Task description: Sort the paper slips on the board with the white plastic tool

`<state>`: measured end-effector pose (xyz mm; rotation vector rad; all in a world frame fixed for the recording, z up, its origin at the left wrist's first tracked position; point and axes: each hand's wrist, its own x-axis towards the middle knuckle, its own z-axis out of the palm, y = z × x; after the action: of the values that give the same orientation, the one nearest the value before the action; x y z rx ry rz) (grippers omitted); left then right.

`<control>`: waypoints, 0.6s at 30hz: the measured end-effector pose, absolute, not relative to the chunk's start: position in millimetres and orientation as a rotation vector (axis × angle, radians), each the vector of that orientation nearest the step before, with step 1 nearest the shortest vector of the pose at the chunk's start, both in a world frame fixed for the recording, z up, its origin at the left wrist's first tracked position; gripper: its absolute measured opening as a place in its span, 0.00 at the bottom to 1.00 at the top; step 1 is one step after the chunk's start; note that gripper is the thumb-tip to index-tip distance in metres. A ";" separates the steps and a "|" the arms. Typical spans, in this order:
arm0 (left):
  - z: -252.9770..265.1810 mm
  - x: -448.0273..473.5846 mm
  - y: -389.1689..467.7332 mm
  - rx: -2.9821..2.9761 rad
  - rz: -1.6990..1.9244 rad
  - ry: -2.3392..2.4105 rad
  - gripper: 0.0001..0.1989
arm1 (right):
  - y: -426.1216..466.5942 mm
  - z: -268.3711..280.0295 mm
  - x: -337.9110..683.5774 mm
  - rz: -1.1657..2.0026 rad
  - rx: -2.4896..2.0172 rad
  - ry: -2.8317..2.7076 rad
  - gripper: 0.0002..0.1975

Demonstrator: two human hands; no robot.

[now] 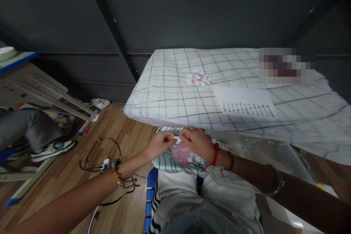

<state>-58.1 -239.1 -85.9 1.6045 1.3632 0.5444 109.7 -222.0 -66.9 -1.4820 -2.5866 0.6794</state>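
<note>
Just above my lap, my left hand (161, 142) and my right hand (197, 142) meet with fingertips pinched together. Between them is a small white piece (177, 140), too small to name, that both sets of fingers grip. Under the hands lies a clump of pink, see-through material (181, 153) with small white bits around it, partly covered by my right hand. It rests on a pale green cushion (161, 162) with dark lines.
Ahead stands a bed-like surface with a checked cover (170, 91). On it lie a pile of white and pink pieces (199, 78) and a white slotted sheet (245, 97). A clear plastic bin (290, 161) stands at right. Cables (102, 168) lie on the floor; another person's leg (33, 126) shows left.
</note>
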 end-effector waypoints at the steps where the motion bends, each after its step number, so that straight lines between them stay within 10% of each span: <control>1: -84.1 -56.6 -239.4 1.605 0.553 1.342 0.06 | -221.8 -66.2 109.4 0.679 -1.490 -2.579 0.11; 18: -85.4 -47.5 -247.3 1.797 0.401 1.363 0.06 | -214.2 -76.8 138.5 0.512 -1.168 -3.196 0.09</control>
<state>-47.5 -247.3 -85.4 1.7974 1.3633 0.4006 138.5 -214.2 -76.8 -1.1676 -3.1964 0.5117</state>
